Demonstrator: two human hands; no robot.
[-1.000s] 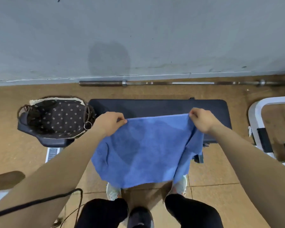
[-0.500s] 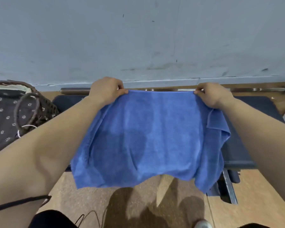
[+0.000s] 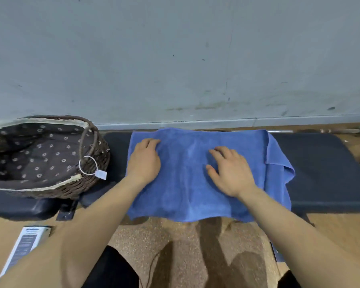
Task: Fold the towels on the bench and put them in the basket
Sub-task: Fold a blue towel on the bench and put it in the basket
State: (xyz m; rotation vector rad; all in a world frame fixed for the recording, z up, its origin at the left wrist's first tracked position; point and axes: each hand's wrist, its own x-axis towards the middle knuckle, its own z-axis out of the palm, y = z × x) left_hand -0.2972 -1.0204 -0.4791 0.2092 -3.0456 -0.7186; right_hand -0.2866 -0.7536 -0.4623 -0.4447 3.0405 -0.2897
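A blue towel (image 3: 187, 183) lies spread across the black padded bench (image 3: 324, 171), its near edge hanging over the front and a folded flap on its right side. My left hand (image 3: 144, 162) rests flat on the towel's left part, fingers apart. Palm down on the towel's middle right lies my right hand (image 3: 230, 172), fingers spread. Neither hand grips the cloth. The wicker basket (image 3: 92, 183) with a dark flowered lining stands at the bench's left end, with nothing seen inside it.
A grey wall rises right behind the bench. A barbell bar (image 3: 345, 130) lies on the floor along the wall at the right. A white label tag (image 3: 101, 174) hangs from the basket. A printed sheet (image 3: 24, 246) lies on the floor at lower left.
The towel, held up by its top corners before, now lies on the bench. Both hands let go of the corners and rest flat on it. My view moved closer.
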